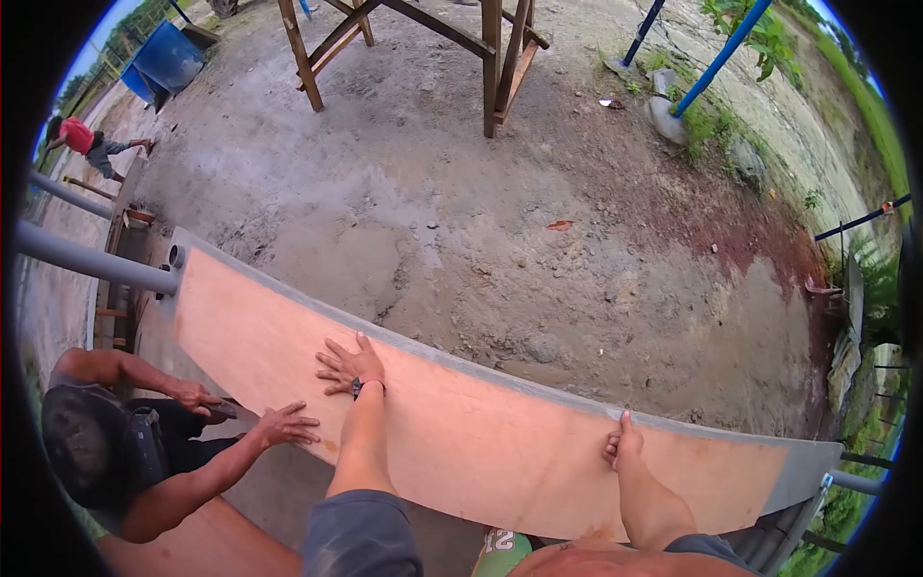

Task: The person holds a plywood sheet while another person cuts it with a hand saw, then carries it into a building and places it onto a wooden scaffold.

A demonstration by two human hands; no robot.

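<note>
Left hand (348, 368) flat, plywood (471, 452) beneath (right hand (623, 444) too)

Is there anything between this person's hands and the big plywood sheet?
Nothing visible. The left hand lies flat on the plywood sheet, and the right hand rests against it near its top edge. A co-worker's hand is at the sheet's lower edge, beside the left hand.

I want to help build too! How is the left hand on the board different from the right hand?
The left hand lies flat, fingers spread, on the plywood board; the right hand is curled, one finger up. The left hand has a dark wristband; the right hand has none. Both touch the same board.
</note>
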